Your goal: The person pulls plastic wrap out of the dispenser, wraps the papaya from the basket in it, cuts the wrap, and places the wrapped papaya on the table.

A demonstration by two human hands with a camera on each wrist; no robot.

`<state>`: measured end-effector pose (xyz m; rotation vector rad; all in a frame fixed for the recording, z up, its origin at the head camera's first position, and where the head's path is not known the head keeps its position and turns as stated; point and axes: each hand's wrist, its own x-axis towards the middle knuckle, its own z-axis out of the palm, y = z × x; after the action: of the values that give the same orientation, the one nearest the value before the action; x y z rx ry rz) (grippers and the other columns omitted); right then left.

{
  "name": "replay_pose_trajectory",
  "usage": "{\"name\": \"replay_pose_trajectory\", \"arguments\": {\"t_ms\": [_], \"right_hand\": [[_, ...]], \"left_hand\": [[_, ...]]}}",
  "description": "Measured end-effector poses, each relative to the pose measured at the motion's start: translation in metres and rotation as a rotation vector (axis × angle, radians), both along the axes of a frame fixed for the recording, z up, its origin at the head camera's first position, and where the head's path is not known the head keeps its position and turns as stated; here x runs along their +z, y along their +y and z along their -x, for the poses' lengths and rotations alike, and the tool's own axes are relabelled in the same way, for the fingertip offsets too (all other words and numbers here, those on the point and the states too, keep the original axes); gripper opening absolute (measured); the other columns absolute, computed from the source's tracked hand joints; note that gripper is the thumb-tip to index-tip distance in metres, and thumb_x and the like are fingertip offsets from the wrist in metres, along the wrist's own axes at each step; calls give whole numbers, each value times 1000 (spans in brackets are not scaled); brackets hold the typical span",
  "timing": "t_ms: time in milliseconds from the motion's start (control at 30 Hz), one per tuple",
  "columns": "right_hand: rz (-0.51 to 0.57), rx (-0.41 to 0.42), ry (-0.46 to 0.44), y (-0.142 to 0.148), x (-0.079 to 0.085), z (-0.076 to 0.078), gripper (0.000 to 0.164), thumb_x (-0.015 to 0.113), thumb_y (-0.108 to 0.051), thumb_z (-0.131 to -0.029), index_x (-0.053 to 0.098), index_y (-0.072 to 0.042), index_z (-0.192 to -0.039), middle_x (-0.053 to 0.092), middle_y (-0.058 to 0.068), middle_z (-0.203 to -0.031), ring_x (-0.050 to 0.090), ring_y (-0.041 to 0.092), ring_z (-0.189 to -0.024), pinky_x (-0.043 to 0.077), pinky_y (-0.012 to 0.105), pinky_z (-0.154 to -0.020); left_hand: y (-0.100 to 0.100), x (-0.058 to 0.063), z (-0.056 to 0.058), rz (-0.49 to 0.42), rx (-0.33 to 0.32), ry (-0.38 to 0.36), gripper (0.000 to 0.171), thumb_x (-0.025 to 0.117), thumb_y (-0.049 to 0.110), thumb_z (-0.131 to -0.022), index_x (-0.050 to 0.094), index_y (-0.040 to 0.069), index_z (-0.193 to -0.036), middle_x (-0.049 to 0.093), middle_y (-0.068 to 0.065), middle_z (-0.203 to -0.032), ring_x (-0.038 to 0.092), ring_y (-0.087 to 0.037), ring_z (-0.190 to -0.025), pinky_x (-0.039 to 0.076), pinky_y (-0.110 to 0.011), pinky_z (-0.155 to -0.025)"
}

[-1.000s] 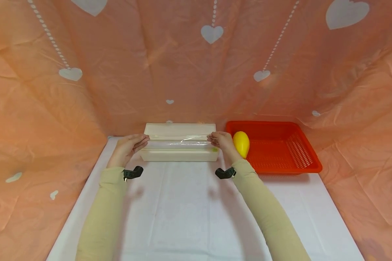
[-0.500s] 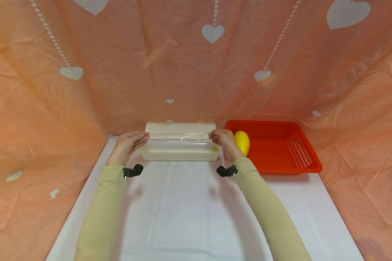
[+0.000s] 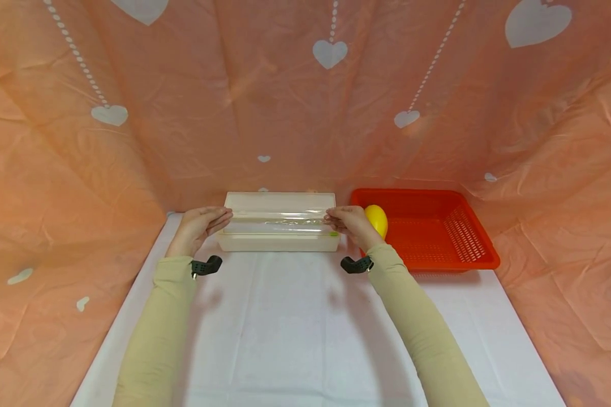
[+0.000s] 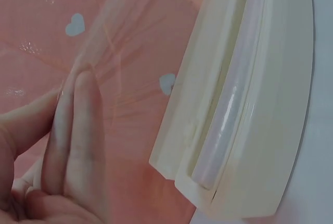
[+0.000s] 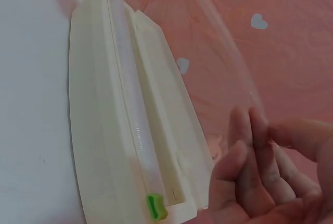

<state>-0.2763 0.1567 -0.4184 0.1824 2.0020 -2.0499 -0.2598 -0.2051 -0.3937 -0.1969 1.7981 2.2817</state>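
A cream cling film dispenser [image 3: 278, 243] stands at the back of the table with its lid [image 3: 280, 200] raised. Inside lies a roll of cling film [image 4: 229, 109], and a small green slider [image 5: 156, 207] sits at the dispenser's right end. A clear sheet of cling film [image 3: 285, 215] stretches between both hands, above the dispenser. My left hand [image 3: 197, 227] pinches its left corner between thumb and fingers. At the other corner, my right hand [image 3: 353, 225] pinches the film the same way. Neither hand touches the dispenser.
A red plastic basket [image 3: 481, 249] stands right of the dispenser, with a yellow mango-like fruit [image 3: 377, 220] at its left side, partly behind the right hand. A white cloth [image 3: 285, 328] covers the table. An orange curtain [image 3: 275, 113] with hearts surrounds it.
The held film looks flatter and more evenly stretched than before. My right hand dipped slightly and its wrist shifted a little rightward; my left hand has barely moved.
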Motion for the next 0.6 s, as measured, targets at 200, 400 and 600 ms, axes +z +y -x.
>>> {"name": "replay_pose_trajectory", "arguments": {"t_ms": [200, 400, 600], "right_hand": [[-12, -27, -35, 2, 2, 0, 35, 61, -15, -95, 61, 9, -121, 70, 13, -95, 60, 35, -108, 42, 45, -102], [-63, -42, -43, 4, 5, -1, 29, 64, -18, -93, 67, 3, -112, 70, 14, -94, 67, 29, -97, 47, 39, -96], [-53, -40, -44, 5, 3, 1, 35, 63, -18, -94, 62, 6, -120, 70, 14, -97, 68, 20, -87, 50, 36, -94]], "left_hand": [[-4, -1, 1, 35, -57, -20, 47, 50, 1, -99, 33, -13, -140, 58, -19, -124, 66, -13, -99, 41, -35, -102], [-8, 3, -2, 99, -106, -52, 47, 47, 3, -100, 31, -15, -140, 68, -7, -107, 66, -12, -97, 42, -33, -100], [-11, 5, 0, 96, -99, -93, 47, 50, 3, -99, 33, -16, -139, 70, -3, -91, 68, -12, -92, 48, -29, -93]]}}
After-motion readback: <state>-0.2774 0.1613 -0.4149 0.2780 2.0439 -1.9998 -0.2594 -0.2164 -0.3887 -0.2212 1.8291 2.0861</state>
